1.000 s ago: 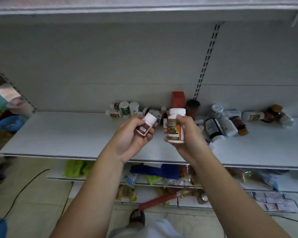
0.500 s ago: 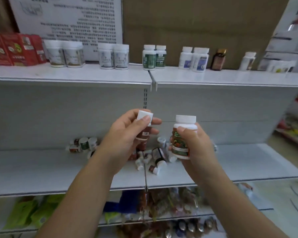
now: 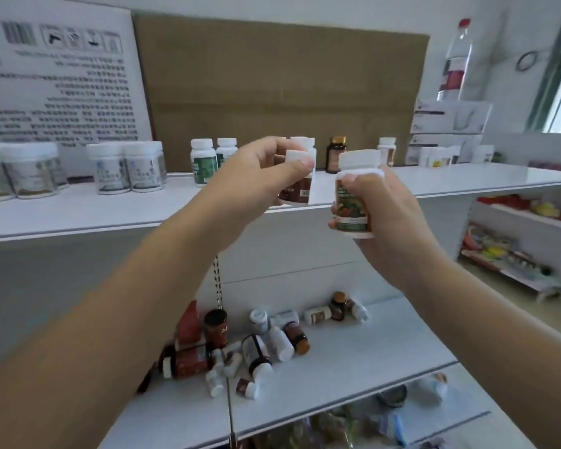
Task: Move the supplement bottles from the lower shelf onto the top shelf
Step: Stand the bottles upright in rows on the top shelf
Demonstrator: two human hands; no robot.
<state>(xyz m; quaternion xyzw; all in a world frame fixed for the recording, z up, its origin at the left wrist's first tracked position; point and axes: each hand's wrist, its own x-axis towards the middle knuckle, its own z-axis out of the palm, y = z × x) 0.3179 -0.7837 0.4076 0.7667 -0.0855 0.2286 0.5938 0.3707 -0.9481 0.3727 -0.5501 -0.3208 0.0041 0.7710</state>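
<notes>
**Q:** Status?

**Me:** Both hands loaded. Left hand (image 3: 259, 176) pinches the small brown bottle (image 3: 297, 189) near the cap, thumb in front, fingers behind. Right hand (image 3: 389, 215) is wrapped round the bigger white bottle (image 3: 353, 202), green-and-orange label towards me. The hands are near each other at centre frame, not touching.

**Q:** Where relative to target?

**Me:** At the front edge of the top shelf (image 3: 467, 179). The small one is over the lip, not set down as far as I can tell. The big one is in front of the edge, slightly lower.

**Q:** Why upright?

**Me:** The row (image 3: 204, 163) up there stands cap-up, labels out. Held upright, they go down with no re-grip. Pinching high leaves the base free to land.

**Q:** Landing spot?

**Me:** Bare strip right of centre, past the amber jar (image 3: 337, 153). My left hand hides the space behind it, so I can't say if that's free.

**Q:** How much is left?

**Me:** Plenty. A pile (image 3: 272, 345) lies tipped over on the lower shelf (image 3: 386, 351), lower centre of frame, against the back panel. Hence two per trip.

**Q:** Risk?

**Me:** The small bottle is on a fingertip pinch only. It could slip or clip the row. My call: place it first, then the big one.
</notes>
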